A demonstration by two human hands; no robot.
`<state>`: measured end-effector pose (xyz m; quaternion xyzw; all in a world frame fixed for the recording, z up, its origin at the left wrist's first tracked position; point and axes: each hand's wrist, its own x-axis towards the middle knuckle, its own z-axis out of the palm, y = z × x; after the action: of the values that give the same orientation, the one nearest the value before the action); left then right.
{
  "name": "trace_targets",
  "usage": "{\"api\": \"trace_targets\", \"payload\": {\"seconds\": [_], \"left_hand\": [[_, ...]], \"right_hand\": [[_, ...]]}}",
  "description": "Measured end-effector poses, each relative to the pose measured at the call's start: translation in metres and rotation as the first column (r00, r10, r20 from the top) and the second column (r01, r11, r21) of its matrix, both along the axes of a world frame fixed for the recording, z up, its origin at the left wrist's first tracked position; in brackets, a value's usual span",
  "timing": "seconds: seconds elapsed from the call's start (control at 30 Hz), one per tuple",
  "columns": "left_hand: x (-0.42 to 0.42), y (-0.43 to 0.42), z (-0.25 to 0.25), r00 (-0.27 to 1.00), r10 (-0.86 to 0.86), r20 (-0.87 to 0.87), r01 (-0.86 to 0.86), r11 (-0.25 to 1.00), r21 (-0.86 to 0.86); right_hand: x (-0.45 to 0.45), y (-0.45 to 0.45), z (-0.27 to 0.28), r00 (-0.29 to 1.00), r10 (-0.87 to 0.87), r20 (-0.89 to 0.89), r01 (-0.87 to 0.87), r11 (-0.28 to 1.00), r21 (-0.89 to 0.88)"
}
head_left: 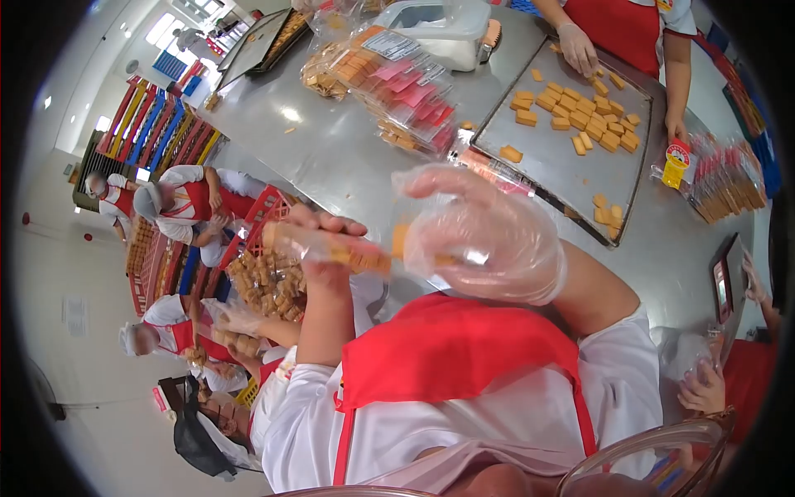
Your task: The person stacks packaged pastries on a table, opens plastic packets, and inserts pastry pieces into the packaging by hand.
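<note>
My left hand [325, 240], bare, is closed round a clear plastic packet [352, 253] with rectangular biscuits inside. Beside it my right hand [484, 240], in a loose clear plastic glove, holds biscuits [400, 240] at the packet's open end; its fingers partly hide them. Both hands are raised above the near edge of the steel table. Past my right hand lies a dark-rimmed metal tray [530, 149] with several loose biscuits [580, 112] on it. A printed packet [497, 172] lies against the tray's near edge.
Filled packets [406, 87] are piled beside a white tub [439, 33]. Across the table, a co-worker's gloved hand [578, 48] reaches over the tray, near more packets [729, 178]. Other people stand at left by a red crate [269, 207] and packed goods [269, 282].
</note>
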<state>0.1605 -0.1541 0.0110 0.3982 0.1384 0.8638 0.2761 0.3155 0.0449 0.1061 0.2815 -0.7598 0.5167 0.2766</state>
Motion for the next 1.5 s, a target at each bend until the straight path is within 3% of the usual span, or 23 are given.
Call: {"api": "trace_targets", "payload": {"seconds": [0.07,0.1,0.2,0.37,0.57,0.67,0.7,0.9,1.03,1.13,1.33,1.43,1.5], "left_hand": [[0.008,-0.005,0.022,1.0,0.018,-0.024,-0.018,1.0,0.021],[-0.006,-0.008,0.015,0.992,0.007,-0.126,0.006,0.995,0.104],[0.001,-0.006,0.019,0.98,0.178,-0.086,-0.17,0.981,0.095],[0.006,-0.016,0.016,0.982,0.186,-0.034,-0.182,0.98,0.079],[0.012,-0.014,0.023,0.994,0.086,0.071,-0.088,0.996,0.02],[0.001,-0.02,0.014,1.0,-0.024,-0.001,0.024,0.998,0.066],[0.004,-0.021,0.016,0.998,-0.027,0.062,0.025,0.999,0.047],[0.001,-0.013,0.005,0.999,0.006,0.051,-0.009,0.999,0.047],[-0.002,-0.017,0.001,0.996,-0.001,0.089,-0.001,1.0,0.024],[0.004,-0.009,0.009,0.995,0.082,0.05,-0.084,0.996,0.044],[-0.001,-0.007,0.013,0.997,0.066,-0.047,-0.061,0.993,0.097],[0.006,-0.013,0.022,0.993,0.105,-0.056,-0.106,0.994,-0.015],[-0.002,-0.013,0.017,0.999,0.048,0.017,-0.049,0.998,0.05]], "right_hand": [[0.0,-0.007,-0.002,0.998,-0.015,-0.068,0.016,1.0,0.011],[0.001,-0.008,-0.003,0.997,-0.014,-0.077,0.013,1.0,-0.011],[-0.002,-0.007,-0.015,0.994,0.047,-0.097,-0.054,0.996,-0.072],[0.006,-0.002,-0.01,0.998,0.022,-0.056,-0.028,0.995,-0.099],[0.013,-0.006,-0.011,1.0,0.02,0.006,-0.019,0.991,-0.131],[0.01,-0.004,-0.01,1.0,-0.03,-0.001,0.03,0.993,-0.114],[0.009,-0.001,-0.01,0.999,-0.037,-0.002,0.037,0.996,-0.086],[0.007,0.0,-0.011,0.993,-0.11,-0.043,0.108,0.993,-0.047],[0.005,-0.004,-0.013,0.989,-0.125,-0.075,0.116,0.986,-0.118],[0.006,-0.002,-0.012,0.989,-0.119,-0.088,0.111,0.99,-0.087],[0.007,-0.002,-0.013,0.993,-0.094,-0.065,0.087,0.992,-0.096],[0.006,-0.004,-0.018,0.995,-0.082,-0.061,0.075,0.991,-0.113],[0.006,-0.006,-0.016,0.992,-0.105,-0.066,0.096,0.988,-0.123]]}}
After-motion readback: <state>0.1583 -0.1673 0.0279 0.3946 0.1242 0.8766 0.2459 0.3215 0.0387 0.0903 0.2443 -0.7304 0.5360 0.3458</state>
